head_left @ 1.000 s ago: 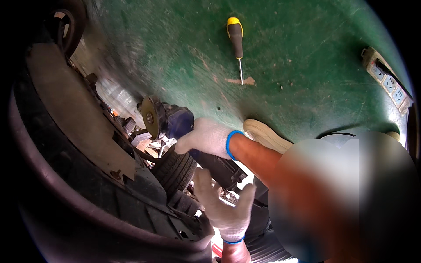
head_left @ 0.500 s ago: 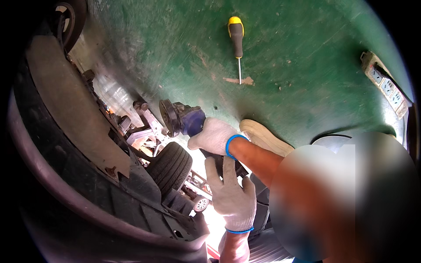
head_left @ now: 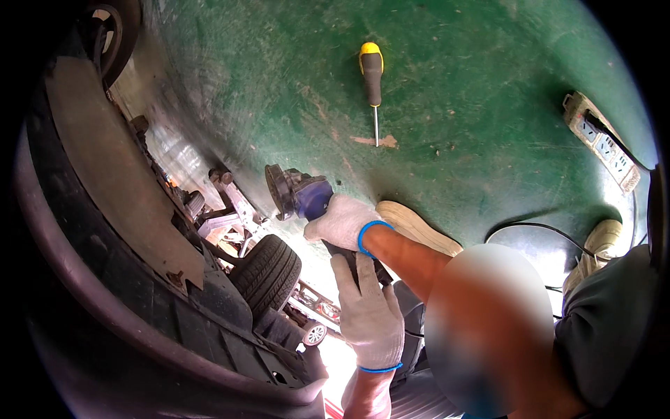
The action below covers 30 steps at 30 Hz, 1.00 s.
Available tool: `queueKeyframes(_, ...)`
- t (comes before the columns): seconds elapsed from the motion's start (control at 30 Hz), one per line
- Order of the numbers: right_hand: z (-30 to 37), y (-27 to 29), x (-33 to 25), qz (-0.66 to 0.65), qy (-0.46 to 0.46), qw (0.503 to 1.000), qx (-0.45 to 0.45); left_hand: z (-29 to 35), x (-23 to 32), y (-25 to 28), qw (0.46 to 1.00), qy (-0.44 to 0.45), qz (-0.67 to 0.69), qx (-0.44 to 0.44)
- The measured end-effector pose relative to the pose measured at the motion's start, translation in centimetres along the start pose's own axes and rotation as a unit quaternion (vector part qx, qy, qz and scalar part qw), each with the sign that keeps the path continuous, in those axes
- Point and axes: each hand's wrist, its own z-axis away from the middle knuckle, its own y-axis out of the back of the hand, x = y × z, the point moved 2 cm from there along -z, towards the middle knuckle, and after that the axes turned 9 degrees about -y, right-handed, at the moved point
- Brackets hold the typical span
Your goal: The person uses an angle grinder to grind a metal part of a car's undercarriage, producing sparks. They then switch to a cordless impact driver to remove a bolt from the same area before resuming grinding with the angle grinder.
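Observation:
My right hand (head_left: 342,221), in a white knit glove with a blue cuff, is closed around the blue body of a power tool (head_left: 312,199) that looks like an angle grinder. A dark round head (head_left: 279,191) sits at the tool's left end. Below it is my left hand (head_left: 370,314), gloved the same way, fingers stretched up against the tool's dark rear part. Whether they press on it cannot be made out. A screwdriver (head_left: 373,80) with a yellow and grey handle lies on the green floor, its tip toward me.
A vehicle's curved dark body edge (head_left: 105,293) fills the left side, with a tyre (head_left: 269,276) beside it. A power strip (head_left: 600,143) lies at the right, near a black cable (head_left: 530,224). Beige shoes (head_left: 419,227) rest on the floor. A blurred patch covers the lower right.
My left hand's fingers have come up closer against the tool. The tool and right hand have shifted slightly to the right in the view. The floor objects sit a little lower and further left.

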Motion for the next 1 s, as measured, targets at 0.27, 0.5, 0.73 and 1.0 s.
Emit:
queueKeyframes(0.27,-3.6,2.3,1.2,0.132,0.003,0.976,0.175,2.8,-2.7,2.7,0.988,-0.093,0.121,-0.019)
queueKeyframes(0.5,-6.8,4.8,-0.3,0.257,0.070,0.914,0.306,6.4,-4.3,6.4,0.967,-0.051,0.248,-0.007)
queueKeyframes(0.73,-7.6,3.0,0.2,0.310,0.082,0.850,0.418,5.8,-5.3,6.5,0.968,-0.068,0.241,-0.010)
queueKeyframes(1.0,-7.0,2.3,1.2,0.320,0.091,0.832,0.444,6.1,-5.6,7.0,0.968,-0.098,0.228,-0.030)
